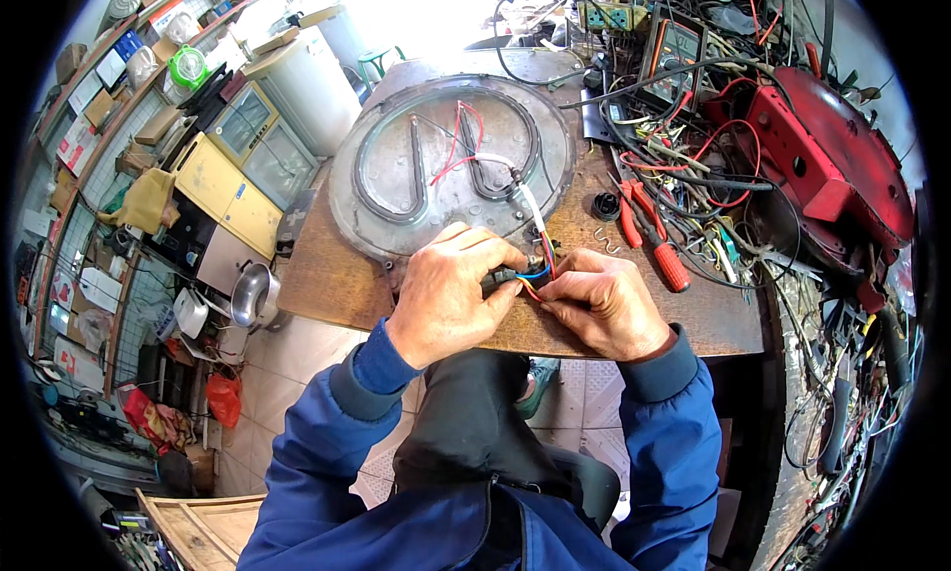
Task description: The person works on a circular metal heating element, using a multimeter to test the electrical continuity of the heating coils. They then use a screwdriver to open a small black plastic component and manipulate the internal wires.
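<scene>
Nearest is your blue jacket [436, 536], its cuffs below the surface's [332, 264] front edge. In the head view, your left hand [456, 292] pinches a dark cable end [501, 278]; your right hand [606, 304] pinches the coloured wires [544, 272] by thumb and forefinger, just off the near rim of the metal disc [386, 165]. Best keep the left grip steady, work with fingertips only, and separate each colour without tugging the white sleeve [534, 210]. The red-handled pliers [629, 216] lie handy to your right.

Bent red, blue and yellow wires [540, 273]
</scene>
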Available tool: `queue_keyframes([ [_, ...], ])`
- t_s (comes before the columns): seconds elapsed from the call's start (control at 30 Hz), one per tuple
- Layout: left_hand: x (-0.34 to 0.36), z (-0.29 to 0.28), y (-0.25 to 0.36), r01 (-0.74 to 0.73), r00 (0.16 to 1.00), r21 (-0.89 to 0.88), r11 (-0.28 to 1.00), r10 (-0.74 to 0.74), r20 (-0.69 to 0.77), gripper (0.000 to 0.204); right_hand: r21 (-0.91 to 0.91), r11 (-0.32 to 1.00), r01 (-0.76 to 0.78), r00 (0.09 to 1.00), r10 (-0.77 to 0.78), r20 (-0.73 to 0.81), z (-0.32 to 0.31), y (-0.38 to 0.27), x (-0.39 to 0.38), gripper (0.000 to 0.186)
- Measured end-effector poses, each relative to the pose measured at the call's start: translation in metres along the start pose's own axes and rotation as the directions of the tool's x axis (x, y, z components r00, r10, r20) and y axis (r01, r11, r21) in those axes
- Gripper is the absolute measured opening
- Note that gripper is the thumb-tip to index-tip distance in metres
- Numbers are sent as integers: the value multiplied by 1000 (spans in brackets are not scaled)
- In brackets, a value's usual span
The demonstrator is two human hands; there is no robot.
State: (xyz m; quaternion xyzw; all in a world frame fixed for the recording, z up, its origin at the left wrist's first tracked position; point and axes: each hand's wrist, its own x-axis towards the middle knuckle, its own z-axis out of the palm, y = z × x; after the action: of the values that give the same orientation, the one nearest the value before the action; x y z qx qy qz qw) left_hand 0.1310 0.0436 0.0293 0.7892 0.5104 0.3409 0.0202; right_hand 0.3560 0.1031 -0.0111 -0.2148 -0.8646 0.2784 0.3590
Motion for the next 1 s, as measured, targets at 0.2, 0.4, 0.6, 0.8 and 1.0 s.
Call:
queue_keyframes([
  [0.2, -1, 0, -3, 9, 1000, -5, 1000, -9, -5, 23, -67, 997, 46, 999, -46, 5, 5, -6, 5, 12],
  [0.4, 0, 1, -1, 9, 1000, -9, 1000, -9, -22, 24, -25, 1000, -5, 1000, 4, -29, 3, -1, 2, 11],
  [0.6, -1, 3, 0, -49, 998, -7, 999, 48, -28, 22, 104, 990, -99, 981, 114, -155, 3, -8, 5, 10],
  [0.8, 0, 4, 1, 5, 1000, 5, 1000, -5, -5, 22, 154, 981, -119, 972, 147, -182, 5, -8, 8, 10],
  [1.0, 2, 1, 1, 23, 999, 8, 1000, -23, 47, 26, 315, 930, -188, 960, 242, -142, 8, 0, 5, 11],
])
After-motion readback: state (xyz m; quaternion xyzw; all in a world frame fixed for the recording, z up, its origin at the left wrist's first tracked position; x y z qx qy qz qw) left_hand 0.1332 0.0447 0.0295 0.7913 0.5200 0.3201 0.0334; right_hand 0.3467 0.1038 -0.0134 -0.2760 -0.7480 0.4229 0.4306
